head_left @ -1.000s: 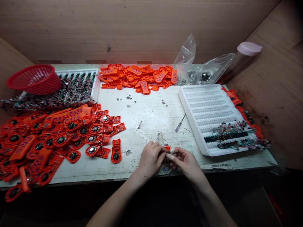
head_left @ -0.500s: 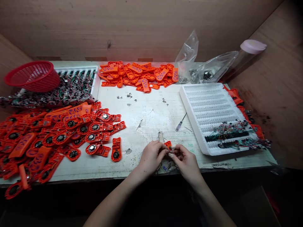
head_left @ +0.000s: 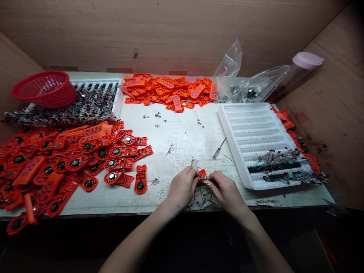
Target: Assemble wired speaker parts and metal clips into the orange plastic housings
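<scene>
Close to the table's front edge, an orange plastic housing [head_left: 202, 173] shows between my two hands, mostly covered by the fingers. My left hand [head_left: 184, 185] is closed, thumb and fingers pinching at the housing's left side. From the right, my right hand [head_left: 226, 189] is closed too, its fingertips meeting at small parts by the housing that are too tiny to make out. A screwdriver [head_left: 217, 152] with a clear handle lies beyond my right hand. Left of my hands, a single orange housing with a round black part [head_left: 140, 179] lies on the table.
Orange housings [head_left: 75, 163] with round parts heap up at left; more orange housings [head_left: 170, 91] lie at the back. A red basket [head_left: 44, 89] sits on a tray of wired parts. At right stands a white foam tray [head_left: 247, 132] with wires, near plastic bags [head_left: 227, 72].
My right hand's fingers have turned and drawn in closer over the small parts. My left hand stays almost in place at the housing. The whole view has shifted slightly.
</scene>
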{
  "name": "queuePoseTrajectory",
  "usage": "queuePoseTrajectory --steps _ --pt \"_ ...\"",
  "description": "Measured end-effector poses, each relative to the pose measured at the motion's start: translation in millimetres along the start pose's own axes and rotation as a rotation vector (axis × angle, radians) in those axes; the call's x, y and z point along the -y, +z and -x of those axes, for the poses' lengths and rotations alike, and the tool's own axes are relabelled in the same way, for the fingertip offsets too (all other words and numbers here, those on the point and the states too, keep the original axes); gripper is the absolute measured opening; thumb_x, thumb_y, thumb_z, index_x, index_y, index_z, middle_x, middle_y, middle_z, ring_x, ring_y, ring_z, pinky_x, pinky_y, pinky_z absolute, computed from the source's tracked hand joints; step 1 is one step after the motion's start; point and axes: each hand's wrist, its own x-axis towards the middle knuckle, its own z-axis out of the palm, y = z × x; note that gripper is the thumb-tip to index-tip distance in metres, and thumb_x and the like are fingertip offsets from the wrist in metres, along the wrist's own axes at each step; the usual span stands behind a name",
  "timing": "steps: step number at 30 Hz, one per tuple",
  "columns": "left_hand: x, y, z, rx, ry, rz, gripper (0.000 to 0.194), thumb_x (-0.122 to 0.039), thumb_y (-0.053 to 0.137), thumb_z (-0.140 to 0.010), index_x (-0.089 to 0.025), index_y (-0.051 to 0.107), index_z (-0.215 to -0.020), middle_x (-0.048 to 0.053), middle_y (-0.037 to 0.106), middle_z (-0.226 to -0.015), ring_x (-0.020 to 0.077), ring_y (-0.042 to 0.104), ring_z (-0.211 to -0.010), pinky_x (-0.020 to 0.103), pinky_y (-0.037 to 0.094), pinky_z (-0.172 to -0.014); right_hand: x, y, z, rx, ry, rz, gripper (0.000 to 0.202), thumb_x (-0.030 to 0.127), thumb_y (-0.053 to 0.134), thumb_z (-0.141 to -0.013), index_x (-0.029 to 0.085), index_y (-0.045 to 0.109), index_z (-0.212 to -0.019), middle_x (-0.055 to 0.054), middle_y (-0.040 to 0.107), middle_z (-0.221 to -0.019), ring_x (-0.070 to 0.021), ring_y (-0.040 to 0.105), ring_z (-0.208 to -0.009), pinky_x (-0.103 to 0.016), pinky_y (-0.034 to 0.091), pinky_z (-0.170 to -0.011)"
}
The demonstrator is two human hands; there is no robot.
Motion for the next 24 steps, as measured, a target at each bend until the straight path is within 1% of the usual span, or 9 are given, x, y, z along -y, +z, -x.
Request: queuePoseTrajectory --steps 3,5,8,9,12,14,18,21,24 --pt "0.5 2.0 1.3 -0.010 0.011 0.022 0.011 -0.021 0.046 -0.091 -0.021 0.056 -0.086 0.001 0.058 -0.088 0.0157 0.057 -0.079 0.027 0.045 -0.068 -0.8 -5.9 -1.7 0.056 0.016 -0.030 0.013 0.022 0.043 -0.092 0.020 0.051 -0.081 -0.002 0.055 -0.077 -0.0158 0.053 -0.071 -0.026 0.040 -0.066" --pt "1.9 3.4 4.1 -0.069 0.034 0.052 0.008 -0.022 0.051 -0.088 -0.021 0.055 -0.095 0.003 0.056 -0.096 0.0167 0.057 -0.083 0.028 0.047 -0.070 -1.0 -6.1 -2.8 0.048 0.043 0.012 0.016 0.024 0.042 -0.092 0.020 0.050 -0.079 -0.002 0.054 -0.075 -0.0158 0.051 -0.068 -0.027 0.039 -0.064" --pt "6.0 6.5 11.0 -0.174 0.091 0.024 0.035 -0.024 0.067 -0.078 -0.020 0.051 -0.109 0.007 0.052 -0.107 0.0219 0.053 -0.096 0.034 0.048 -0.081 -1.7 -4.1 -4.5 0.027 0.106 0.055 0.020 0.028 0.042 -0.092 0.020 0.047 -0.075 -0.001 0.052 -0.071 -0.0153 0.048 -0.064 -0.027 0.036 -0.061" --pt "7.8 7.7 13.3 -0.185 0.106 -0.006 0.039 -0.024 0.069 -0.076 -0.020 0.051 -0.110 0.007 0.053 -0.106 0.0233 0.051 -0.098 0.036 0.047 -0.083 -2.2 -4.0 -5.1 0.023 0.137 0.046 0.022 0.030 0.043 -0.091 0.020 0.046 -0.073 0.000 0.051 -0.068 -0.0148 0.047 -0.062 -0.026 0.035 -0.060" --pt "12.3 10.8 18.5 -0.178 0.120 -0.059 0.030 -0.023 0.065 -0.079 -0.021 0.054 -0.107 0.005 0.059 -0.100 0.0239 0.048 -0.094 0.038 0.046 -0.082 -3.4 -6.2 -7.0 0.043 0.209 -0.036 0.027 0.036 0.045 -0.090 0.020 0.046 -0.069 0.001 0.048 -0.062 -0.0137 0.045 -0.058 -0.025 0.034 -0.055" --pt "14.2 12.1 19.9 -0.191 0.125 -0.046 0.026 -0.022 0.063 -0.081 -0.022 0.055 -0.106 0.005 0.060 -0.099 0.0235 0.048 -0.093 0.038 0.045 -0.082 -3.6 -9.1 -8.6 0.076 0.197 -0.062 0.026 0.036 0.045 -0.089 0.020 0.047 -0.068 0.001 0.050 -0.063 -0.0137 0.045 -0.059 -0.025 0.035 -0.056" --pt "15.6 13.3 20.0 -0.202 0.122 -0.017 0.025 -0.022 0.061 -0.082 -0.021 0.055 -0.107 0.005 0.060 -0.099 0.0236 0.047 -0.093 0.038 0.044 -0.082 -1.9 -13.8 -12.8 0.138 0.171 -0.006 0.026 0.032 0.042 -0.090 0.020 0.048 -0.069 0.000 0.053 -0.065 -0.0141 0.048 -0.062 -0.025 0.035 -0.059" --pt "15.9 13.8 20.2 -0.200 0.116 -0.009 0.024 -0.021 0.061 -0.083 -0.021 0.055 -0.105 0.005 0.061 -0.098 0.0235 0.047 -0.093 0.038 0.044 -0.082 -1.0 -14.4 -16.6 0.146 0.175 0.012 0.027 0.032 0.043 -0.089 0.020 0.045 -0.065 0.002 0.048 -0.060 -0.0131 0.045 -0.058 -0.025 0.033 -0.055" --pt "16.0 13.8 20.5 -0.207 0.115 0.003 0.023 -0.021 0.061 -0.082 -0.021 0.055 -0.104 0.005 0.061 -0.098 0.0233 0.047 -0.093 0.037 0.044 -0.082 -2.3 -12.6 -19.3 0.142 0.147 0.006 0.026 0.030 0.046 -0.086 0.020 0.043 -0.063 0.003 0.044 -0.057 -0.0117 0.040 -0.055 -0.024 0.031 -0.052"
